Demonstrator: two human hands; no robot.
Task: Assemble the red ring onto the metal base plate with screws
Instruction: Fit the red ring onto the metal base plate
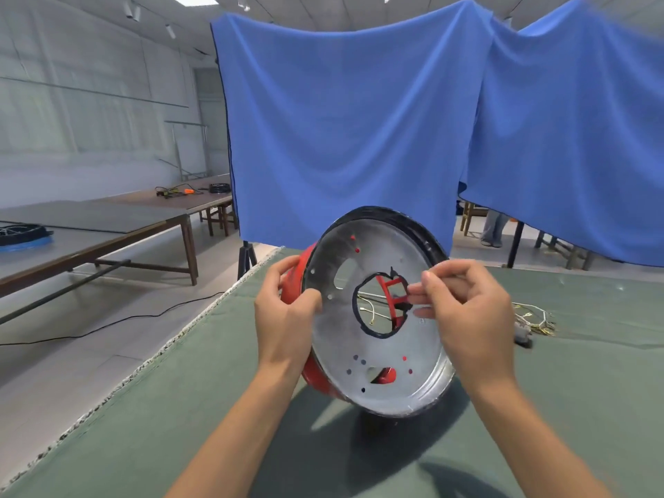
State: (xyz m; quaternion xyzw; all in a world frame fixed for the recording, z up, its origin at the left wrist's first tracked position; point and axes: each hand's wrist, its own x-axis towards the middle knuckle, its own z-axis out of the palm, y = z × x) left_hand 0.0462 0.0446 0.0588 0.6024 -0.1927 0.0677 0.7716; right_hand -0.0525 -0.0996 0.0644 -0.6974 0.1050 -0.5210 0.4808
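Green cloth bench (539, 407) under you, blue drape (359, 120) behind; the metal plate (377, 361) stands on edge, open face toward you, tilted back to 1 o'clock, with the red ring (293, 278) behind it showing at the 9 o'clock rim. Your left hand (287, 310) grips that 9 o'clock edge, thumb on the plate face. Your right hand (463, 307) is nearer the centre hole, fingertips pinched at its 3 o'clock edge; can't tell if they hold a screw.
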